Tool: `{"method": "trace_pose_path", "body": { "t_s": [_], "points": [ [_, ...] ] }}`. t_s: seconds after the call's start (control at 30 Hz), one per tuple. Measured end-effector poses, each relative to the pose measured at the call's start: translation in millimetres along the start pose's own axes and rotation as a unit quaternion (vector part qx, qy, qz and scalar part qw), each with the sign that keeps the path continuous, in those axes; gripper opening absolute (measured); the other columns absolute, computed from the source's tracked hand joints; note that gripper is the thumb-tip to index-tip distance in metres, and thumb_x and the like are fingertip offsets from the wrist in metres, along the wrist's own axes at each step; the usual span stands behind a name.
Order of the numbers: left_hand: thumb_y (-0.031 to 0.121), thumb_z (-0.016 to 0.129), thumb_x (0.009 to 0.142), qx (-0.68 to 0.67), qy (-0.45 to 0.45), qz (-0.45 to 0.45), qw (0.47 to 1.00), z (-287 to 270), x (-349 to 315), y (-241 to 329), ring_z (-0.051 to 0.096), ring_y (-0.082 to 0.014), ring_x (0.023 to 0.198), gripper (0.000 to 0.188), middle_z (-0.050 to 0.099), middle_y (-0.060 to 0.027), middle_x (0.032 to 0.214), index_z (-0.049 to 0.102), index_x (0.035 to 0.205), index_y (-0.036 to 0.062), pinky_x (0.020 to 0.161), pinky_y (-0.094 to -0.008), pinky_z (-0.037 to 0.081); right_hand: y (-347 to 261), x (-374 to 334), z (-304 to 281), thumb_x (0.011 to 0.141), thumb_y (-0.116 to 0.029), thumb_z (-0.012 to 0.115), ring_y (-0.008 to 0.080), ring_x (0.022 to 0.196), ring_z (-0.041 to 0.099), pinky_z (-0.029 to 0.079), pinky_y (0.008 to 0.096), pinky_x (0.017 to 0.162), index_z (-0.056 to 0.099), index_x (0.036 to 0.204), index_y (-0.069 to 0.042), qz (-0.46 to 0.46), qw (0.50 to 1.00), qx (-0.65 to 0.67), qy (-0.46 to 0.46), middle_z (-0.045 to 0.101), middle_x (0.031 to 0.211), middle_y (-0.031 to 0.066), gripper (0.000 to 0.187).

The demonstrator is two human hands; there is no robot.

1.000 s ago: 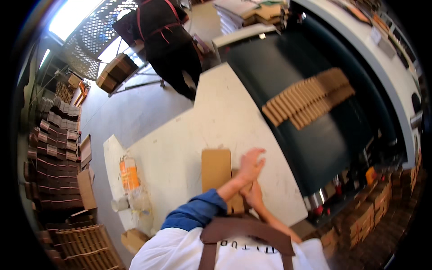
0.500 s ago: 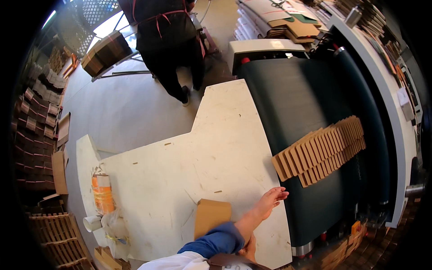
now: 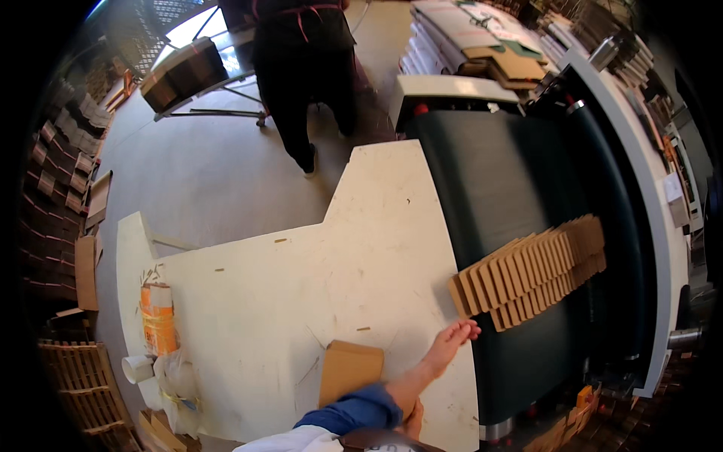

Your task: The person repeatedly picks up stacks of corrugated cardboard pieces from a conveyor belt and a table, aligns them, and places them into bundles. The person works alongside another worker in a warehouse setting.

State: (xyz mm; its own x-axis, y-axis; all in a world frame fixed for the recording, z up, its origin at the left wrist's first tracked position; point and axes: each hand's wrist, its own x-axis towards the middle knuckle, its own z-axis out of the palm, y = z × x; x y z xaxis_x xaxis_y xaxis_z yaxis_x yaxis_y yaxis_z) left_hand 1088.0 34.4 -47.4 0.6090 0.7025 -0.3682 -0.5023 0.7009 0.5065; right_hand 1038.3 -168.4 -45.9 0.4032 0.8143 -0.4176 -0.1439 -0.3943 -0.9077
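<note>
My left hand [image 3: 456,337] reaches across the right edge of the white table [image 3: 263,301], its fingers stretched out and close together, with nothing in them. Just beyond its fingertips, a fanned row of folded brown cardboard pieces [image 3: 531,275] lies overlapping on a dark green conveyor belt [image 3: 527,369]. A small gap seems to separate hand and row. Partly covered by my left forearm, my right hand [image 3: 413,422] shows only as a sliver, fingers hidden. Beside my blue sleeve, a flat brown cardboard piece or thin stack [image 3: 350,369] rests on the table.
An orange-and-white wrapped bundle [image 3: 157,320], a white roll [image 3: 137,369] and a clear plastic bag [image 3: 177,392] sit at the table's left end. Ahead, a person in dark clothes [image 3: 305,68] stands by a cart. Stacked cardboard sheets [image 3: 474,38] lie beyond the belt.
The row of cardboard pieces sits slightly nearer my left hand. My left hand's fingers have drawn closer together. The whole view has shifted a little.
</note>
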Motion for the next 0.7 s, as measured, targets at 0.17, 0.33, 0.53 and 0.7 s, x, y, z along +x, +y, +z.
{"method": "trace_pose_path", "body": {
  "t_s": [0.17,0.33,0.53,0.7],
  "points": [
    [0.021,0.053,0.098,0.172,-0.047,0.142,0.974,31,-17,0,0.059,-0.0158,0.104,0.027,0.063,-0.0050,0.110,0.056,0.118,0.0034,0.092,-0.0288,0.045,-58,-5,-14,0.078,-0.045,0.072,0.0268,0.116,0.052,0.041,0.0366,0.097,0.039,0.134,0.004,-0.104,0.987,-0.109,-0.063,0.054,0.125,0.0196,0.081],
    [0.020,0.058,0.093,0.492,0.012,0.204,0.846,40,-157,30,0.057,-0.0231,0.108,0.031,0.060,-0.0121,0.114,0.057,0.117,0.0020,0.094,-0.0340,0.045,-28,-4,-46,0.092,-0.045,0.055,0.0307,0.107,0.057,0.042,0.0372,0.095,0.047,0.130,0.000,-0.049,0.992,-0.097,-0.068,0.060,0.116,0.0200,0.060],
    [0.023,0.061,0.088,0.696,0.171,0.238,0.656,0,-281,22,0.049,-0.0362,0.113,0.033,0.055,-0.0181,0.117,0.058,0.113,0.0024,0.096,-0.0423,0.041,57,35,-95,0.095,-0.042,0.049,0.0239,0.077,0.065,0.051,0.0359,0.072,0.066,0.094,0.003,0.059,0.971,-0.221,-0.065,0.068,0.079,0.0146,0.048],
    [0.027,0.064,0.086,0.693,0.222,0.215,0.651,-7,-300,12,0.046,-0.0383,0.117,0.043,0.050,-0.0209,0.125,0.054,0.119,0.0012,0.099,-0.0440,0.039,-11,21,-92,0.095,-0.045,0.052,0.0092,0.065,0.053,0.042,0.0268,0.059,0.064,0.093,-0.008,0.213,0.965,-0.083,-0.126,0.058,0.073,-0.0014,0.039]
  ]
}}
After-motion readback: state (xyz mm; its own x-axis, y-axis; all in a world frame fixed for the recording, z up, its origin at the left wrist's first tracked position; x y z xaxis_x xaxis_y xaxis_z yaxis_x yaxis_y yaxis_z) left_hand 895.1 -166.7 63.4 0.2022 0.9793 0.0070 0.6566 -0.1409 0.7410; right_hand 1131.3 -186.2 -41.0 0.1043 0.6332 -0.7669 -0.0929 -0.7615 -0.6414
